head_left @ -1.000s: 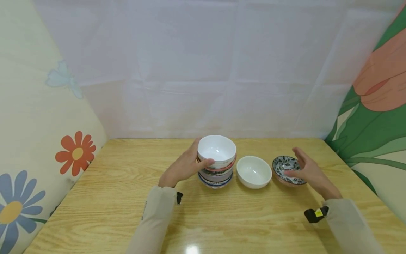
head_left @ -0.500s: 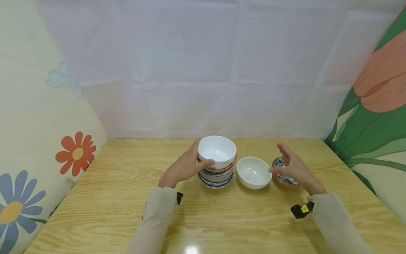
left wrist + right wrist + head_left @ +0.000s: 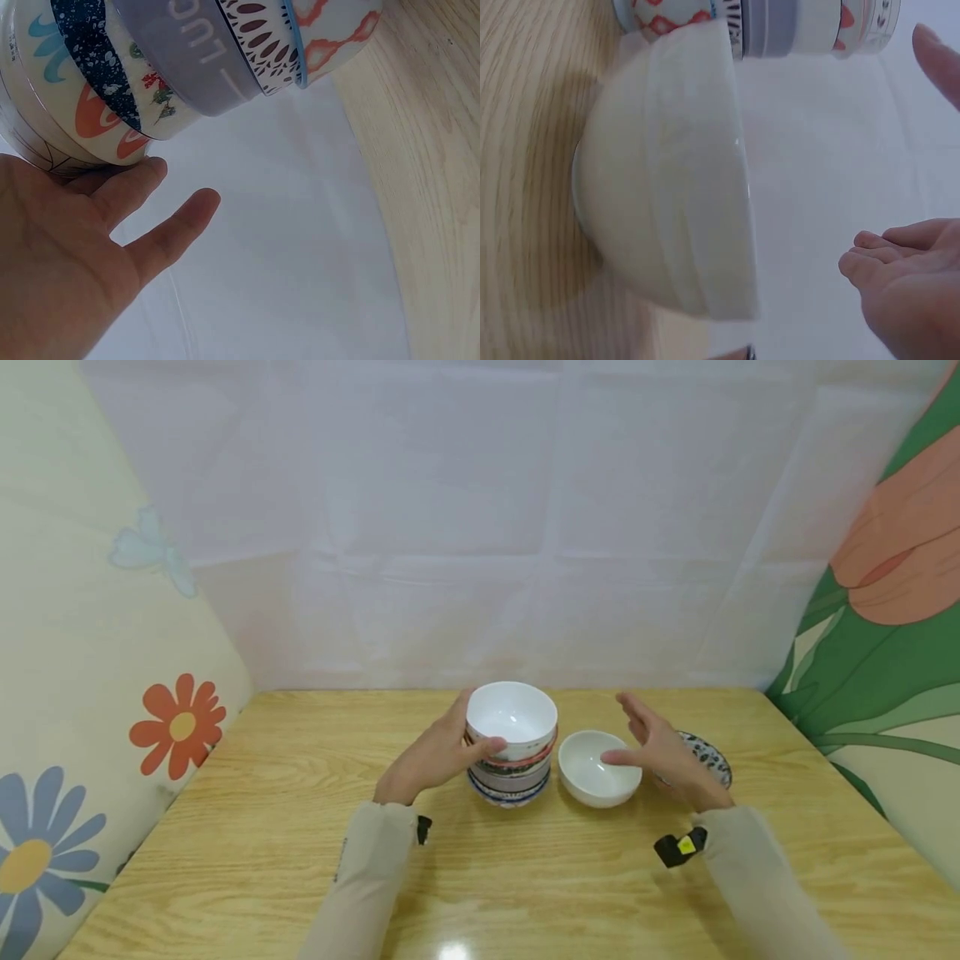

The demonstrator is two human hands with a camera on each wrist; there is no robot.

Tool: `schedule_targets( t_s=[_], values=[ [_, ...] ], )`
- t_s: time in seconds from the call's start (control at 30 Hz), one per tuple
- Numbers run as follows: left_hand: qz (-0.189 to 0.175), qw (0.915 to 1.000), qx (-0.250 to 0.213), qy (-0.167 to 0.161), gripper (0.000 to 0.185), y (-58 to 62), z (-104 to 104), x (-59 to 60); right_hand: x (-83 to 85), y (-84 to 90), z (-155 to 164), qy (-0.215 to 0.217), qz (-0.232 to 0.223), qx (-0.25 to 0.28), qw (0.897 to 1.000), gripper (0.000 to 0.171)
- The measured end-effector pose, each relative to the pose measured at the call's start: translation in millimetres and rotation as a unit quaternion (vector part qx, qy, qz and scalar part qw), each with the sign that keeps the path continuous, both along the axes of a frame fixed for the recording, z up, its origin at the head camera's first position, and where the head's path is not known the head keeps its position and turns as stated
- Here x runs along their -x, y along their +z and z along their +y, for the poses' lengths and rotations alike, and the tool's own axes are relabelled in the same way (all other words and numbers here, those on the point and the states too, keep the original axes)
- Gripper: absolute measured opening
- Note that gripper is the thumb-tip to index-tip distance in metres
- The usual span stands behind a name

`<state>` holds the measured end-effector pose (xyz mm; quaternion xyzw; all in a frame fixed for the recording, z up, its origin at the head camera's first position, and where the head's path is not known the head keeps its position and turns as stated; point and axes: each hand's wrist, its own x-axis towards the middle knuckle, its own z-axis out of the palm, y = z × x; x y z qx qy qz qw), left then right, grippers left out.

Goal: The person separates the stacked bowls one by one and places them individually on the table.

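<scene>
The left hand point(image 3: 431, 758) grips the top bowl of the stack of bowls point(image 3: 512, 745), thumb on the near rim and fingers point(image 3: 161, 232) curved round the far side; the stack stands on the table point(image 3: 262, 827), left of centre. The right hand point(image 3: 660, 752) hovers with fingers point(image 3: 633, 714) released and spread, holding nothing, above the right edge of the white bowl point(image 3: 600, 767), which sits upright on the table just beside the stack. A patterned dish point(image 3: 708, 756) lies behind the right hand, partly hidden. Risk 1: the stack is tall and unevenly nested; the left wrist view shows the bowls at differing angles, so a sideways push from the left hand could tilt or topple it. Risk 2: the white bowl stands very close to the stack, and a grasp that slides it left could knock the stack's base. Risk 3: glazed ceramic is likely slippery; a shallow pinch on the rim could let the bowl drop and chip. Risk 4: the right wrist or sleeve may brush the patterned dish.
</scene>
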<state>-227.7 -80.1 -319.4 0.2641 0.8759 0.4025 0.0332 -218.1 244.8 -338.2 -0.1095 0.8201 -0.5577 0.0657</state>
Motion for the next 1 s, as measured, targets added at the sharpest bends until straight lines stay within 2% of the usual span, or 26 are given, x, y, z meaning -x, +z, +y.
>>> schedule_targets(
  t_s=[0.1, 0.37, 0.47, 0.83, 1.0],
  values=[
    [0.0, 1.0, 0.0, 0.0, 0.093, 0.2, 0.1, -0.2, 1.4, 2.4, -8.7, 0.011, 0.005, 0.002, 1.0, 0.106],
    [0.001, 1.0, 0.001, -0.002, 0.093, 0.2, 0.3, -0.2, 7.3, 10.4, -32.6, 0.042, 0.046, -0.038, 0.997, 0.106],
    [0.005, 1.0, 0.002, 0.001, 0.092, 0.4, 0.3, -0.2, 9.3, 12.9, -41.4, 0.05, 0.048, -0.04, 0.997, 0.107],
    [0.01, 0.9999, -0.008, -0.004, 0.088, -0.2, -0.5, 1.1, 14.1, 15.3, -67.0, 0.095, 0.069, -0.019, 0.993, 0.108],
    [0.008, 0.9999, -0.01, -0.007, 0.088, -0.3, -0.3, 0.4, 16.0, 15.6, -76.7, 0.125, 0.093, 0.014, 0.988, 0.096]
  ],
)
